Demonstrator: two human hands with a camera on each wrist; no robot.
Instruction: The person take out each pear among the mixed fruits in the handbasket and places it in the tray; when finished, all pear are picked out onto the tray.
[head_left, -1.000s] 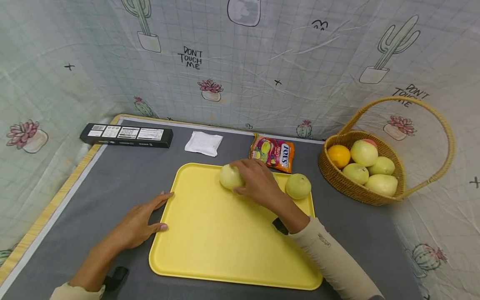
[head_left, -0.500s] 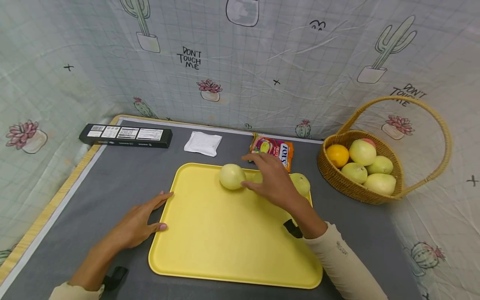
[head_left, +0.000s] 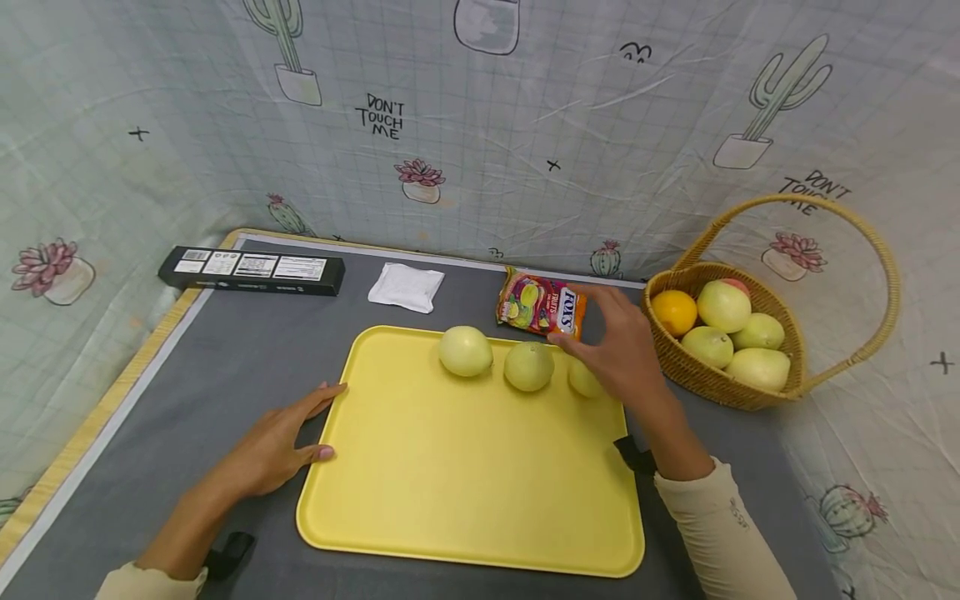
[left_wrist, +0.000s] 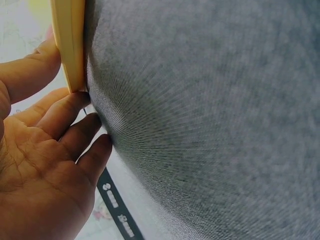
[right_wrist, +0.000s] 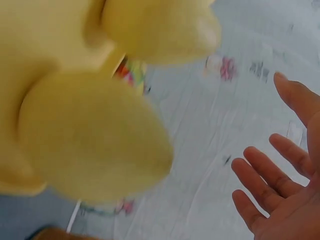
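Note:
My left hand [head_left: 262, 454] rests with straight fingers and thumb against the left edge of the yellow tray [head_left: 465, 475]. The left wrist view shows that thumb and the fingertips [left_wrist: 80, 97] right at the tray's rim. Along the tray's far side lie a left pale green fruit [head_left: 465, 351], a middle one [head_left: 529, 367] and a right one [head_left: 582, 380] partly hidden behind my right hand [head_left: 626, 346]. That hand hovers over the tray's far right corner, thumb and fingers spread, holding nothing. In the right wrist view it is apart from the nearest fruit [right_wrist: 95, 137].
Right of the tray stands a wicker basket [head_left: 678, 375] with a tall handle, holding an orange [head_left: 673, 312] and several other fruits. Behind the tray lie a Fox's candy packet [head_left: 528, 298] and a white packet [head_left: 407, 287]. A black box [head_left: 251, 271] sits at the far left.
My right hand has let go of the left fruit and moved right, past the middle fruit, to the right one. The left hand has stayed at the tray's edge.

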